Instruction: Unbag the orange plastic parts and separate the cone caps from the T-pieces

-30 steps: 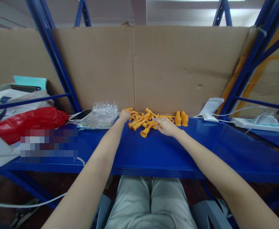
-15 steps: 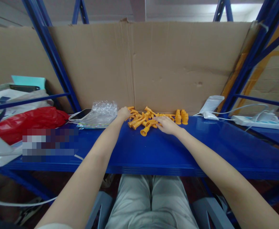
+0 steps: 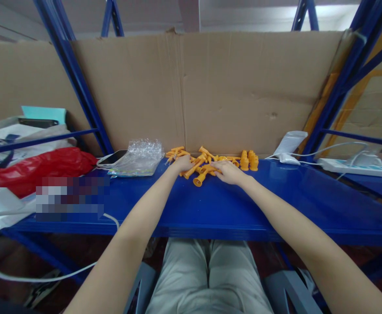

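A heap of small orange plastic parts [image 3: 201, 162] lies at the back of the blue shelf [image 3: 210, 205], against the cardboard wall. My left hand [image 3: 182, 163] rests on the left side of the heap with its fingers curled down over some of the parts. My right hand [image 3: 228, 171] lies on the heap's right side with its fingers stretched out flat, touching the parts; one trumpet-shaped part [image 3: 199, 179] lies just in front of its fingertips. A few orange parts [image 3: 248, 160] stand upright in a small group to the right of my right hand.
A crumpled clear plastic bag [image 3: 139, 156] and a phone [image 3: 112, 158] lie left of the heap, with a red bag [image 3: 37, 168] further left. At the right are a white pouch [image 3: 289, 143], cables and a power strip [image 3: 357, 167]. Blue rack posts flank the cardboard.
My left hand has moved right, from the heap's left edge by the plastic bag onto the heap itself. My right hand has stayed where it was.
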### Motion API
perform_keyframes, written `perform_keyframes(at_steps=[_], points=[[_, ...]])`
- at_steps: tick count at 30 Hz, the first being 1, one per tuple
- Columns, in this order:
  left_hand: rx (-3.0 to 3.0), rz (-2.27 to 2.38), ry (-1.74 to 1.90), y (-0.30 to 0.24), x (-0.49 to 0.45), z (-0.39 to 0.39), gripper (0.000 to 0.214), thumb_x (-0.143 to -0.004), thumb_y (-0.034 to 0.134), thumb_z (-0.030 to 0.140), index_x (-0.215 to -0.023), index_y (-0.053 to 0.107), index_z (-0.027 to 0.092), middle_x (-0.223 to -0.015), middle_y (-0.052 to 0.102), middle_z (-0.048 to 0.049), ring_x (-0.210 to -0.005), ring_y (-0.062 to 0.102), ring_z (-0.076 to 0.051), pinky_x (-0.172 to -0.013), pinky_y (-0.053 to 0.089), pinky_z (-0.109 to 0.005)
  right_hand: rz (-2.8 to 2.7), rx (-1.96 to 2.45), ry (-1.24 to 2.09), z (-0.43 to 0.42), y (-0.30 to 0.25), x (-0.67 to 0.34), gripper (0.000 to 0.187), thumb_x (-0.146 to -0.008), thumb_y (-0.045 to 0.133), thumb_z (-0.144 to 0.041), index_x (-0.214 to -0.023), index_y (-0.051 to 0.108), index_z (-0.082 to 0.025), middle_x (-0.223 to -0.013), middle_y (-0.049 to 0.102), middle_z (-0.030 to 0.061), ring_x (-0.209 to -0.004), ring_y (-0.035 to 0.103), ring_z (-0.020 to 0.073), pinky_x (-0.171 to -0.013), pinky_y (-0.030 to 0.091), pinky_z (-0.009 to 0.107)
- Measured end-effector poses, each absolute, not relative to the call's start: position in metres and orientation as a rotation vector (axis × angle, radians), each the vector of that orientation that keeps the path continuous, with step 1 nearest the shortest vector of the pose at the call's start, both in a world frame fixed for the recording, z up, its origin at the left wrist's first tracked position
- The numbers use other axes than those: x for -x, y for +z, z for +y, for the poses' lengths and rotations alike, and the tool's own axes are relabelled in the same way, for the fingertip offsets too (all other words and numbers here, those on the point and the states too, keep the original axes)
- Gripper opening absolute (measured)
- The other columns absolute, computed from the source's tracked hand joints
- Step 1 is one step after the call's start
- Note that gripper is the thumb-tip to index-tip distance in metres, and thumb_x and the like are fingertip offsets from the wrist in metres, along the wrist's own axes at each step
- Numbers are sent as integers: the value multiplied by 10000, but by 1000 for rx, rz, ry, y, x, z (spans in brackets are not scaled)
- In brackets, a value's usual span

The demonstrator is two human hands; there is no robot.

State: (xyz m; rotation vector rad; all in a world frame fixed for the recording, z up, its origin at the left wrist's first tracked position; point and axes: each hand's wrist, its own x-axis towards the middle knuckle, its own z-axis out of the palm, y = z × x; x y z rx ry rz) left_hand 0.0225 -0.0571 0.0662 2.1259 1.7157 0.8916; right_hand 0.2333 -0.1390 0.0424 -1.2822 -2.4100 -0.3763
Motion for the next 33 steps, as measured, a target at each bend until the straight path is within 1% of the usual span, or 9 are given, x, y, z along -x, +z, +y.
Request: perform_keyframes(at_steps=[3, 5, 8, 11, 15, 21, 25, 29, 33], points=[[-2028, 1661, 1010, 55, -19, -59, 218, -642, 787, 218, -719, 583, 207, -961, 736, -115, -1117, 638, -290, -873, 473, -264, -2442, 1254, -353, -139, 40, -233, 398, -910, 512, -157, -1290, 632, -149, -1323, 635, 134, -1223, 607, 246, -1041, 475, 417], [-1969, 1673, 1020, 51, -17, -61, 238, -648, 788, 247, -687, 557, 207, -941, 729, -119, -1106, 639, -292, -837, 475, -259, -2451, 1253, -318, -138, 36, -234, 395, -921, 492, -166, -1291, 631, -161, -1329, 634, 119, -1208, 618, 239, -1030, 488, 401], [-1910, 1680, 991, 50, -17, -63, 282, -654, 788, 262, -611, 513, 216, -771, 696, -78, -939, 672, -264, -694, 470, -235, -2448, 1286, -276, -135, 31, -235, 406, -915, 497, -176, -1299, 628, -200, -1338, 630, 89, -1208, 618, 237, -1030, 498, 401], [-1839, 1613, 1001, 48, -18, -66, 289, -654, 780, 207, -591, 498, 217, -574, 582, 0, -683, 628, -183, -530, 397, -195, -2460, 1299, -248, -134, 30, -235, 424, -910, 501, -182, -1319, 612, -196, -1345, 623, 90, -1216, 613, 241, -1041, 491, 408], [-1709, 1516, 1066, 45, -19, -66, 267, -688, 742, 135, -598, 498, 199, -498, 499, 48, -516, 506, -108, -471, 349, -174, -2475, 1313, -230, -135, 32, -235, 432, -916, 482, -181, -1331, 600, -151, -1365, 604, 114, -1247, 587, 245, -1061, 473, 398], [-1750, 1373, 1067, 42, -23, -64, 181, -690, 682, 70, -571, 583, 164, -539, 568, 22, -558, 531, -104, -556, 420, -186, -2474, 1343, -235, -134, 33, -236, 436, -917, 481, -215, -1338, 596, -221, -1390, 589, 68, -1261, 576, 235, -1051, 480, 402], [-1607, 1312, 1128, 43, -32, -64, 110, -732, 587, 73, -665, 594, 161, -619, 621, -4, -641, 605, -136, -667, 490, -237, -2469, 1435, -255, -137, 35, -235, 463, -910, 483, -222, -1365, 571, -216, -1410, 572, 70, -1281, 558, 243, -1063, 466, 406], [-1473, 1285, 1237, 45, -35, -61, 153, -785, 474, 71, -831, 579, 172, -791, 678, -35, -806, 669, -158, -740, 524, -268, -2461, 1537, -295, -141, 39, -234, 486, -882, 501, -192, -1363, 572, -195, -1425, 555, 92, -1285, 553, 276, -1069, 454, 447], [-1842, 1555, 1287, 43, -22, -55, 165, -723, 538, 42, -806, 573, 180, -903, 692, -66, -997, 661, -209, -903, 500, -324, -2444, 1546, -296, -142, 39, -234, 498, -858, 529, -176, -1351, 578, -218, -1418, 565, 91, -1293, 546, 274, -1064, 454, 460]])
